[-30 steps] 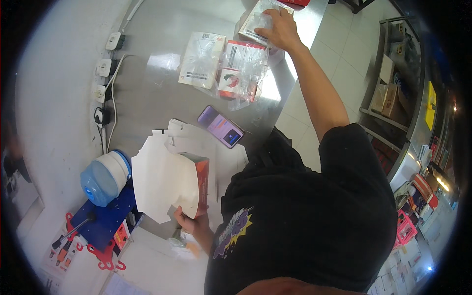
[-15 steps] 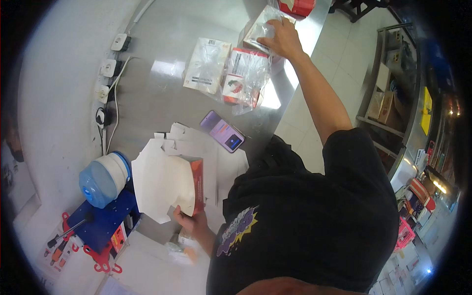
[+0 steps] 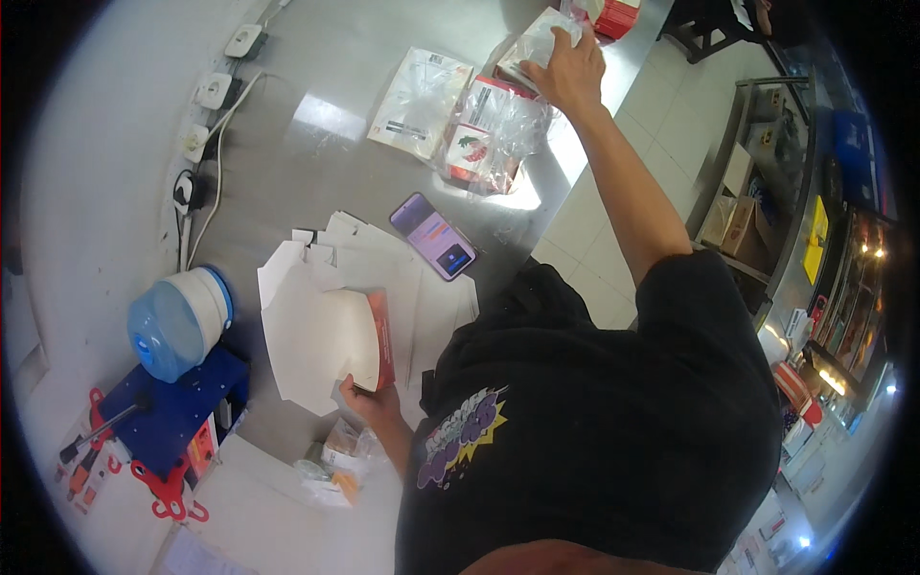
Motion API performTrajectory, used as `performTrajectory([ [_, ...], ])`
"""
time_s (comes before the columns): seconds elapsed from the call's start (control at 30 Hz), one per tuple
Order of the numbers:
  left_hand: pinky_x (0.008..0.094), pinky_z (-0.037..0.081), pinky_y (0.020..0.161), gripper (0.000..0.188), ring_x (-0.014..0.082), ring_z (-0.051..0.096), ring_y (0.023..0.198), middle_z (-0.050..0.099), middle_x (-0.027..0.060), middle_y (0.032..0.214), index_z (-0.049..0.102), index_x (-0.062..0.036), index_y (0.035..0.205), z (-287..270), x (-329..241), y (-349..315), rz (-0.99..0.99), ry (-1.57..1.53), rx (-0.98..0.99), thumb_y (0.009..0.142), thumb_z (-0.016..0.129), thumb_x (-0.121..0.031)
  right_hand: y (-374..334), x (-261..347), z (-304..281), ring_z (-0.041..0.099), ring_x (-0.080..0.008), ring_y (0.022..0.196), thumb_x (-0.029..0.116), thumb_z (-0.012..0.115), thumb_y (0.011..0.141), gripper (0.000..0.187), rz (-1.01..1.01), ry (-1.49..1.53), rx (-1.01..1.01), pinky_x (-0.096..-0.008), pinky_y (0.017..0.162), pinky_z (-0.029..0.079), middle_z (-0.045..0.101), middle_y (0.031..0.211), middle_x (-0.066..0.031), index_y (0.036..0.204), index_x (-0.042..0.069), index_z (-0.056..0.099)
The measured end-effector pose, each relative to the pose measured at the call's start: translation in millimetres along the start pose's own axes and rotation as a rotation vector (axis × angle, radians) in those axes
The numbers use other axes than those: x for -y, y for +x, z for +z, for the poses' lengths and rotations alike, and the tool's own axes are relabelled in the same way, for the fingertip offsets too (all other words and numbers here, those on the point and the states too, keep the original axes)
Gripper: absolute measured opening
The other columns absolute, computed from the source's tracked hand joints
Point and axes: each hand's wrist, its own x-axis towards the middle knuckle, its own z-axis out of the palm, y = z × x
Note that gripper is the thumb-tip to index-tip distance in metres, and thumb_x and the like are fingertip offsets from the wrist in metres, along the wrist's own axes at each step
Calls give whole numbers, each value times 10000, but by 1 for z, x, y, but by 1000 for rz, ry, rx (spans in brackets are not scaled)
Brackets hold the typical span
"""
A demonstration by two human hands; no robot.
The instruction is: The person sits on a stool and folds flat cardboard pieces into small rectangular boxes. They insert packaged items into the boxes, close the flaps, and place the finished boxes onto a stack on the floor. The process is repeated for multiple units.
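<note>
My left hand (image 3: 372, 401) grips the lower end of an unfolded paper food carton (image 3: 340, 331), white inside with a red printed side; the thumb is inside and the fingers are behind. Far off at the top, my right hand (image 3: 575, 75) rests on a plastic-wrapped pack of flat cartons (image 3: 530, 46), thumb and fingers spread. Close by lie a white wrapped pack (image 3: 414, 105) and a red-and-white wrapped pack (image 3: 487, 134). Beneath the carton in my left hand, several flat white cartons (image 3: 402, 287) are stacked on the steel table.
A phone (image 3: 433, 237) with a lit screen lies beside the stack. Along the wall run power sockets (image 3: 216, 91) and a white cable. At the left, a blue-and-white water jug (image 3: 182, 324) stands by a blue stand (image 3: 172, 412). Small plastic-wrapped items (image 3: 335, 460) sit near my left wrist.
The whole view has shifted slightly. My right hand stays at the wrapped pack, its fingers straighter than before. My left hand keeps hold of the carton in much the same pose.
</note>
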Motion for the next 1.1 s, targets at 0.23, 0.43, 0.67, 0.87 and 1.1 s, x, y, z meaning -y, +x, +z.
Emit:
performTrajectory([
  [0.23, 511, 465, 1096, 583, 340, 589, 1294, 616, 144, 1392, 535, -2, 1399, -16, 1, 1, -81, -142, -11, 881, 552, -268, -82, 48, -25, 532, -337, 1203, 320, 757, 883, 469, -153, 280, 380, -505, 1002, 407, 571, 1306, -102, 1337, 242, 668],
  [0.43, 509, 463, 1103, 593, 341, 590, 1289, 607, 161, 1403, 527, 15, 1407, -3, -11, -8, -37, -40, 15, 887, 566, -267, -107, 53, -11, 547, -312, 1065, 319, 730, 890, 468, -171, 282, 221, -460, 920, 426, 583, 1169, -103, 1330, 170, 677],
  [0.67, 522, 455, 1113, 617, 352, 572, 1316, 581, 174, 1439, 500, 29, 1438, -6, -17, -4, -62, -53, 113, 901, 557, -271, -111, 51, -1, 553, -286, 1069, 309, 744, 852, 477, -191, 287, 123, -452, 913, 431, 594, 1148, -90, 1287, 122, 682],
  [0.87, 526, 463, 1114, 639, 354, 560, 1336, 561, 171, 1465, 468, 25, 1465, 4, -15, -11, -42, -37, 88, 905, 553, -270, -110, 53, -2, 555, -274, 1075, 314, 747, 840, 498, -186, 258, 96, -453, 922, 430, 600, 1156, -82, 1289, 117, 663],
  [1.1, 507, 484, 1100, 643, 340, 563, 1338, 564, 158, 1465, 471, 0, 1471, 4, -17, -13, -62, -3, 102, 903, 564, -288, -111, 53, 0, 556, -276, 1077, 305, 749, 835, 493, -178, 271, 64, -456, 928, 428, 607, 1162, -77, 1276, 103, 658],
])
